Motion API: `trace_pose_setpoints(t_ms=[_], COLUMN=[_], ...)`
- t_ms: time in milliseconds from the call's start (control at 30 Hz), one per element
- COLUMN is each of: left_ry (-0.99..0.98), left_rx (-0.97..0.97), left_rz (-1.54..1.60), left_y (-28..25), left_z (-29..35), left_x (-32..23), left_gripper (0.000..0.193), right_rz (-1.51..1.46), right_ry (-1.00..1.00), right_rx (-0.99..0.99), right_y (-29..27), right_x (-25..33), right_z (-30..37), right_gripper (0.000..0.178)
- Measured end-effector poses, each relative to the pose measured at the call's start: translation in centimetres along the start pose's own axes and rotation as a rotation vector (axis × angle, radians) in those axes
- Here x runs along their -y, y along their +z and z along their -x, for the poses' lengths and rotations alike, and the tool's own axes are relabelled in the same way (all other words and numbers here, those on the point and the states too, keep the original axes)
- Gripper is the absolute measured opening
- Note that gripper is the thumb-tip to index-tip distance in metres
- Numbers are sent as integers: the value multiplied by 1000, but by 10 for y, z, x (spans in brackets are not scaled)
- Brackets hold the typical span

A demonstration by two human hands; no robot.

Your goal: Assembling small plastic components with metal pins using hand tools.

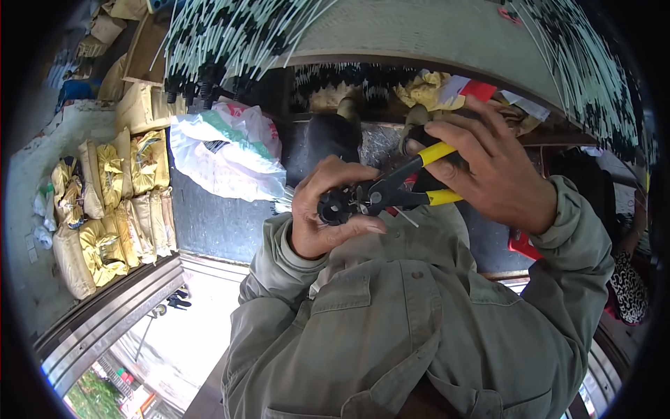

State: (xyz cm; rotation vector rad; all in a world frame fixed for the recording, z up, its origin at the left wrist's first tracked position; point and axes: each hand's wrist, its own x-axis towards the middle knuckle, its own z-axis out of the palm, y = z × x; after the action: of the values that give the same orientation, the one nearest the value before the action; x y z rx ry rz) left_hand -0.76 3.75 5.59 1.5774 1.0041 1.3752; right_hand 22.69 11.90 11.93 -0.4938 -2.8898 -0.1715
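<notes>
In front of my chest, my left hand (317, 188) is closed around a black, round plastic piece (335, 207) with an open end. Most of this piece is hidden by the fingers, so its exact kind is unclear. My right hand (488, 164) grips pliers (398, 185) with black jaws and yellow handles. The handles stand apart, thumb and fingers around them. The head of the pliers is right against the black piece, between the left thumb and fingers. A thin white strand (408, 218) sticks out below the pliers.
A workbench (412, 35) ahead carries bundles of white strands with black ends (230, 49), and another bundle (586, 77) at right. A white plastic bag (227, 150) lies at left. Paper and yellow packages (115, 202) are stacked farther left. Another person (631, 272) is at the right edge.
</notes>
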Motion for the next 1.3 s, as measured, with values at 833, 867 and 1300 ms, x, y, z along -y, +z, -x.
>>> trace_pose_setpoints(t_ms=[833, 867, 1300], left_ry=[-114, -107, -153], left_rx=[32, 49, 123], left_rz=[-114, -110, 271], left_y=[-2, -1, -5], left_z=[-8, -9, 1], left_x=[-6, -7, -8], left_gripper=[56, 56, 45], right_rz=[75, 121, -1230], right_ry=[-11, -11, 262], right_rx=[159, 225, 683], right_y=[-17, -21, -29], right_x=[-4, -5, -20], right_z=[-11, -9, -9], right_gripper=[15, 16, 30])
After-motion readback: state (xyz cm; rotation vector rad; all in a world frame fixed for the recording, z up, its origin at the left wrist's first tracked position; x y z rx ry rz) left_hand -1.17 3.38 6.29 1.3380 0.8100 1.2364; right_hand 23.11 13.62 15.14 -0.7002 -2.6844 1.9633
